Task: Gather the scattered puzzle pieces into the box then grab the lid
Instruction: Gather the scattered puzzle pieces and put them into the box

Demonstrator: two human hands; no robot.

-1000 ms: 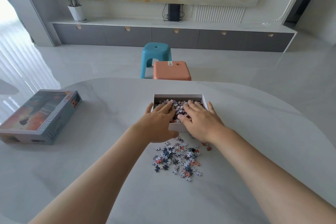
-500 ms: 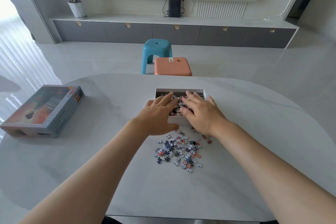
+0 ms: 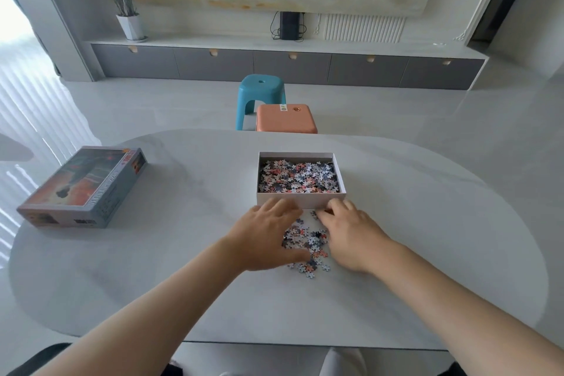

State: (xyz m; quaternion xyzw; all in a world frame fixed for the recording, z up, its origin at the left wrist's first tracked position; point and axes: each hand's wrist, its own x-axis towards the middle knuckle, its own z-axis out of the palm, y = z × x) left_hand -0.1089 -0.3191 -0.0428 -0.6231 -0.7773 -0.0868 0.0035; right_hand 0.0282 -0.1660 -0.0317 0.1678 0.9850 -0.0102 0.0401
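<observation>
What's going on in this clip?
A person is tidying up a jigsaw at a pale table. The left hand and right hand are down on the tabletop just in front of the open box, flanking a small heap of loose puzzle pieces as if to scoop it up. The box already holds many pieces. The lid lies untouched at the table's left side.
</observation>
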